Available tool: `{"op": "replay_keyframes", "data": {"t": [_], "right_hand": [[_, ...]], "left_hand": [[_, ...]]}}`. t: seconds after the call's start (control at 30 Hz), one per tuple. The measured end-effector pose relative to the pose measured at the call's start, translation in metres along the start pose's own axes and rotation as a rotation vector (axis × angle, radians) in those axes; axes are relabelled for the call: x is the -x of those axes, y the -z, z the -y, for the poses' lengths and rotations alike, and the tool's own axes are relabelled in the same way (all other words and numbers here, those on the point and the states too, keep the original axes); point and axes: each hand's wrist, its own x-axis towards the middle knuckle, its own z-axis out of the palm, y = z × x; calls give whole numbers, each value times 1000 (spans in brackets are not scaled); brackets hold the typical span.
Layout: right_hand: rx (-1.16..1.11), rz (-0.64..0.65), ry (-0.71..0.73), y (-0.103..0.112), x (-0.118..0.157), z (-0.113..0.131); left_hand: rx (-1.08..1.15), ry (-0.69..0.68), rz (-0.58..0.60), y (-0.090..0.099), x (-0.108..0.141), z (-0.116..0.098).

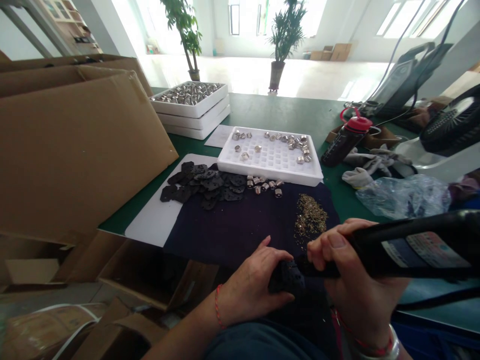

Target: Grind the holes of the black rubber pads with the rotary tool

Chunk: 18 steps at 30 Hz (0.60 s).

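My left hand is closed around a small black part, holding it at the table's front edge. A black electric screwdriver lies sideways in the grip of my right hand, its front end against or close to the black part; the exact contact is too dark to make out. Just beyond, a pile of tiny brass-coloured screws rests on a dark cloth. Flat black plates are heaped at the cloth's left, with several silver metal cylinders beside them.
A white foam tray holding some metal cylinders stands behind the cloth. Stacked trays are at the back left, near a large cardboard box. On the right are a red-lidded bottle, gloves, a plastic bag and a fan.
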Motion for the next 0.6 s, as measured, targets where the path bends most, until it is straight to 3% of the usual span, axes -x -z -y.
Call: {"op": "replay_keyframes", "data": {"t": [0.13,0.23,0.3,0.43,0.6], "right_hand": [[-39,-188,4,13,-4,11],[8,-421,91,32,-7,18],[40,-507,161,47,-9,17],[81,-592,180,67,-8,9],[62,-602,130,67,-9,2]], "left_hand": [[-17,-13,-14,-2,2,-1],[-28,-12,-16,-2,3,-2],[-35,-7,-17,-2,3,-3],[-49,13,-23,-1,4,-5],[-66,36,-14,0,4,-5]]}}
